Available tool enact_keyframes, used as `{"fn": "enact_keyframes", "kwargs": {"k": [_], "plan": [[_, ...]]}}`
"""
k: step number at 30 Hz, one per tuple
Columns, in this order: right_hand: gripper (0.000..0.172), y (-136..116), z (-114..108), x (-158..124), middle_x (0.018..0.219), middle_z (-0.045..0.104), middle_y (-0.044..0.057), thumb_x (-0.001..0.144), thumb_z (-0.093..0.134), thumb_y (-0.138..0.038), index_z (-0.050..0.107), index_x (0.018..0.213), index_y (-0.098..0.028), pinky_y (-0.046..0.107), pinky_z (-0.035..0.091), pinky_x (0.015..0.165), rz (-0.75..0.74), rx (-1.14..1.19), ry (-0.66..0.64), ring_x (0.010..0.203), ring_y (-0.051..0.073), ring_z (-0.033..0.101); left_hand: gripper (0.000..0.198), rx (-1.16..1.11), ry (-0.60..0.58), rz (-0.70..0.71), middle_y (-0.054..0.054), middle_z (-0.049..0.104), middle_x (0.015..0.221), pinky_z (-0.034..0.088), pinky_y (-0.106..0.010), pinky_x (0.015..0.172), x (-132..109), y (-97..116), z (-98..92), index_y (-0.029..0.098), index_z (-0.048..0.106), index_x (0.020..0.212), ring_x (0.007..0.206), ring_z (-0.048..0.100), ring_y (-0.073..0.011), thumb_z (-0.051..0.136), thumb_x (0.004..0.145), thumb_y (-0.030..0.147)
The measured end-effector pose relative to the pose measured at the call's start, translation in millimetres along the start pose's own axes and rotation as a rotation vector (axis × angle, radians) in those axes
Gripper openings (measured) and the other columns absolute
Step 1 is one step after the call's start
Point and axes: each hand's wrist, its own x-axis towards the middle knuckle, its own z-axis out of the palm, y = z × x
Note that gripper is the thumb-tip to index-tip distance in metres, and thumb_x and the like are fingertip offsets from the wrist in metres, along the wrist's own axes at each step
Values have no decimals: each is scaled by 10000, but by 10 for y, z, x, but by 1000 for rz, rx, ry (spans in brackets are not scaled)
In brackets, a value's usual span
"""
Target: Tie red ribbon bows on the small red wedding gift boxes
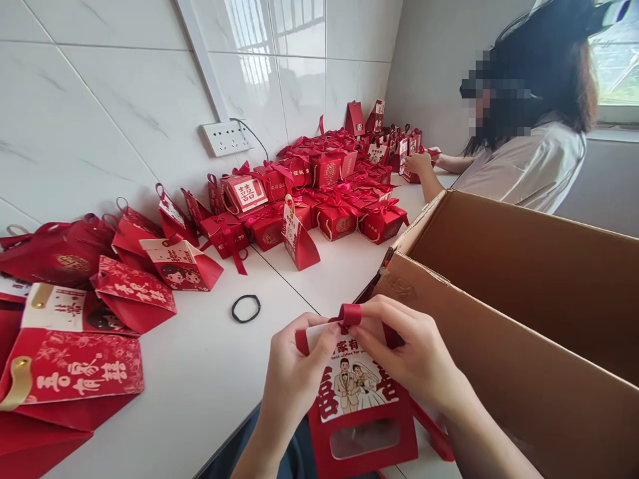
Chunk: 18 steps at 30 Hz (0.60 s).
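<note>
Red gift box is held near the table edge, beside the cardboard carton. The left hand pinches its top edge; the right hand grips the ribbon loop there. Best, I'd judge, to keep the top panels pressed flush and work the ribbon gently, evenly — a hard tug could crease the card.

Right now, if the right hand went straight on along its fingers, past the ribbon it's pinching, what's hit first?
Probably the left hand, which grips the top of the red gift bag just beyond the red ribbon loop. Exact depth is unclear from this one view.
</note>
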Motion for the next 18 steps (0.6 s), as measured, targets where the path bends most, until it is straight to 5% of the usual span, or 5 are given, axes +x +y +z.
{"fn": "enact_keyframes", "kwargs": {"k": [7, 13, 18], "plan": [[123, -42, 24, -31, 664, 556, -21, 875, 519, -179, 642, 872, -188, 184, 382, 498, 97, 117, -10, 544, 81, 477, 362, 90, 19, 44, 13, 539, 514, 359, -176, 451, -29, -29, -17, 141, 614, 687, 474, 459, -93, 680, 690, 497], [191, -54, -60, 15, 681, 614, -7, 883, 547, -336, 644, 877, -172, 191, 388, 498, 194, 244, -146, 555, 91, 500, 341, 75, 40, 32, 26, 539, 480, 343, -171, 429, -68, 37, 4, 148, 605, 625, 440, 452, -84, 717, 650, 469], [356, -68, -86, 110, 508, 467, -33, 897, 482, -350, 567, 610, -157, 195, 289, 430, 277, 202, -148, 468, 69, 352, 299, 86, -29, 28, 7, 596, 521, 395, -186, 456, -64, 54, 21, 157, 607, 664, 472, 521, -112, 694, 690, 442]]}}
